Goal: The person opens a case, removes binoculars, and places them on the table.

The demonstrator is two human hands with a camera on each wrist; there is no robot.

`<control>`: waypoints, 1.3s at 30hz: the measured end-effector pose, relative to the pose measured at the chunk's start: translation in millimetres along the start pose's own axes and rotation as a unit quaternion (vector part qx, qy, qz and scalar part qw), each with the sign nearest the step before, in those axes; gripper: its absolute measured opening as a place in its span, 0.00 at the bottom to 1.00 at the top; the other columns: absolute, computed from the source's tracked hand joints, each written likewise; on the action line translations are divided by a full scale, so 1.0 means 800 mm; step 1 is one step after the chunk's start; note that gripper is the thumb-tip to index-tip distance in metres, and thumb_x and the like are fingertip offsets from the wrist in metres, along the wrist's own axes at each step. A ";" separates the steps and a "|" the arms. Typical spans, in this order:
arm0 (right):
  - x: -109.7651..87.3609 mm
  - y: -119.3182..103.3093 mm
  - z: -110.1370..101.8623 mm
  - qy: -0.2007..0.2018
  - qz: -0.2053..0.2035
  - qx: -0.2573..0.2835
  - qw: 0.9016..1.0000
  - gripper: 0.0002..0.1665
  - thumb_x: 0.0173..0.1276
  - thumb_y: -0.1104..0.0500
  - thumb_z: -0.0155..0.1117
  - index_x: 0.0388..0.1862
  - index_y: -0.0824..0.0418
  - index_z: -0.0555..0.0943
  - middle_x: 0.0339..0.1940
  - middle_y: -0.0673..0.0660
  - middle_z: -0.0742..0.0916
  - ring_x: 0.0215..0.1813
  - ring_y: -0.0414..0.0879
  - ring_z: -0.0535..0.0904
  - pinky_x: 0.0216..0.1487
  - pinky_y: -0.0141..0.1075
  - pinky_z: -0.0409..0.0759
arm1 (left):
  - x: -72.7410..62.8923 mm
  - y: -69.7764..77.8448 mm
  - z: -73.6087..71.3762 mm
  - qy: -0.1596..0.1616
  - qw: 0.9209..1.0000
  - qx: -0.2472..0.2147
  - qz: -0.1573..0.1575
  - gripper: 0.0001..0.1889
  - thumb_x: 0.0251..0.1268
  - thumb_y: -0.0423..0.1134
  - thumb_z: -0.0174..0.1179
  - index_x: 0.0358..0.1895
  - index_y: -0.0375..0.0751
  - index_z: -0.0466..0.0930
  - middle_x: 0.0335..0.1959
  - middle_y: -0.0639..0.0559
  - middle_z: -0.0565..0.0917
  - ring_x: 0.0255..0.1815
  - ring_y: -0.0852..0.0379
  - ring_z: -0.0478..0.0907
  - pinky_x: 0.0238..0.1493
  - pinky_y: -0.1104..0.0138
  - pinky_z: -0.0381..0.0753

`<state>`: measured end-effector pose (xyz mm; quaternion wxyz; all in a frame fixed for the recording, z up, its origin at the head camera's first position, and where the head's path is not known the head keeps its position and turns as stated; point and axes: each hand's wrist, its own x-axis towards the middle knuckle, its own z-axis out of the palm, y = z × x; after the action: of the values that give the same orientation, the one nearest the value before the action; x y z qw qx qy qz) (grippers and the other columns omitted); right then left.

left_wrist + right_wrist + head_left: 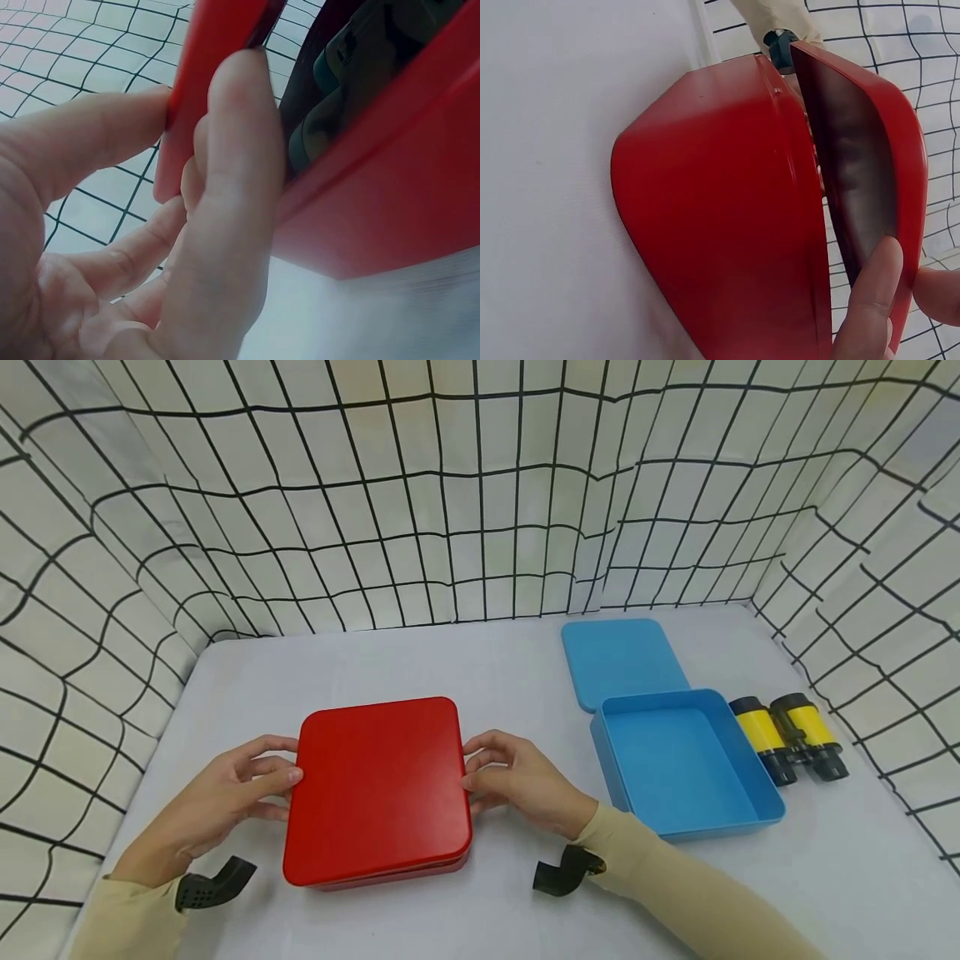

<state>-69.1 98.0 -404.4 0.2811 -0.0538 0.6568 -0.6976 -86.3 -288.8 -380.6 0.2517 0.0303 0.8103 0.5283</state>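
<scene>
A red lid (382, 785) sits slightly raised over a red box (720, 187), and the right wrist view shows a gap between them. My left hand (232, 789) pinches the lid's left edge between thumb and fingers. On the opposite edge, my right hand (517, 781) pinches it the same way. Through the gap in the left wrist view, a camouflage-patterned object (345, 105) with dark teal rounded ends lies inside the box. The lid hides the rest of the box's inside in the head view.
To the right stands an open blue box (682, 768) with nothing in it. Its flat blue lid (626, 660) lies behind it. Yellow and black binoculars (806, 731) rest against its right side. A black grid-patterned curtain (465, 510) surrounds the white table (495, 660).
</scene>
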 end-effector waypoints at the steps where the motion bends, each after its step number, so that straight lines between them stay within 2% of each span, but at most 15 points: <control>1: 0.001 -0.001 0.000 0.000 0.000 -0.002 1.000 0.28 0.69 0.59 0.68 0.65 0.59 0.72 0.50 0.58 0.83 0.45 0.49 0.88 0.49 0.42 0.90 | 0.000 0.001 0.000 0.000 1.000 0.001 0.000 0.29 0.79 0.43 0.57 0.75 0.37 0.59 0.45 0.64 0.86 0.45 0.58 0.87 0.45 0.61 0.90; 12: 0.005 -0.009 -0.005 -0.003 -0.005 -0.013 1.000 0.27 0.70 0.59 0.67 0.65 0.60 0.72 0.49 0.59 0.83 0.44 0.49 0.88 0.48 0.43 0.90 | 0.006 0.004 -0.003 0.002 1.000 -0.001 0.008 0.27 0.79 0.43 0.57 0.73 0.39 0.61 0.44 0.64 0.86 0.44 0.58 0.87 0.44 0.61 0.90; 24: 0.007 -0.019 -0.011 0.013 -0.004 -0.038 0.999 0.27 0.69 0.58 0.67 0.65 0.58 0.72 0.51 0.60 0.83 0.45 0.50 0.89 0.50 0.44 0.90 | 0.013 0.013 -0.004 0.003 1.000 0.005 0.015 0.28 0.79 0.43 0.57 0.74 0.39 0.60 0.45 0.63 0.85 0.44 0.58 0.87 0.45 0.62 0.90; 39: 0.015 -0.027 -0.015 0.019 -0.002 -0.041 0.999 0.26 0.70 0.57 0.67 0.64 0.57 0.72 0.50 0.60 0.83 0.45 0.50 0.89 0.50 0.44 0.90 | 0.020 0.018 -0.006 0.022 0.999 0.015 0.024 0.26 0.79 0.44 0.57 0.72 0.44 0.62 0.45 0.65 0.85 0.44 0.60 0.87 0.44 0.63 0.90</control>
<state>-91.3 102.4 -389.2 0.2647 -0.0530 0.6902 -0.6714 -105.4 -281.8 -372.1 0.2205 0.0422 0.8224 0.5227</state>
